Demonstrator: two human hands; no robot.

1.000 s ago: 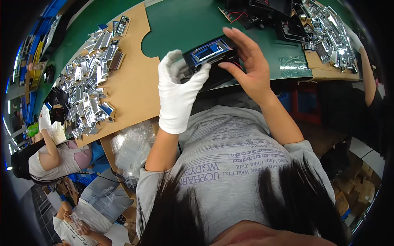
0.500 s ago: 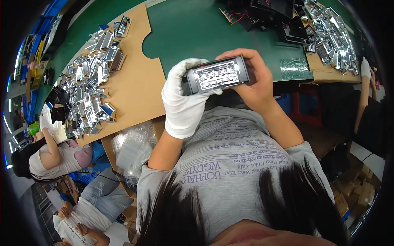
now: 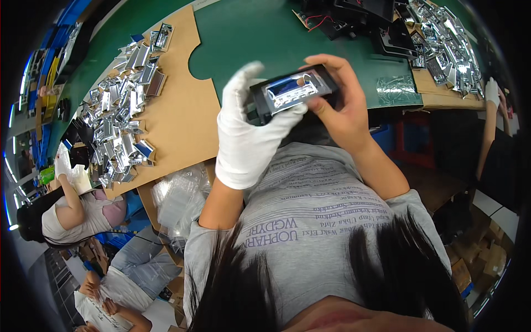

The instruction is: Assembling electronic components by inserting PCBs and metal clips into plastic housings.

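Observation:
In front of my chest is a rectangular black lamp (image 3: 293,91) with a shiny silver reflector in its face, tilted with its right end higher. My bare right hand (image 3: 345,102) grips its right end, thumb on the lower front edge and fingers around the far side. My left hand (image 3: 246,127), in a white glove, supports the left end. Its thumb lies along the lower edge, while its fingers stretch up past the upper left corner, slightly blurred. The lamp's back is hidden.
Many silver reflectors (image 3: 124,110) are heaped on a brown board (image 3: 177,110) at left. More reflectors (image 3: 442,50) lie far right, beside black housings (image 3: 381,27) on the green table (image 3: 249,33). Clear plastic bags (image 3: 180,193) fill a box at lower left. Other people sit at both sides.
The lamp has tipped, so its reflector shows a darker, blue-tinted reflection. My left fingers have straightened away from its top edge, and my right thumb has come onto its front.

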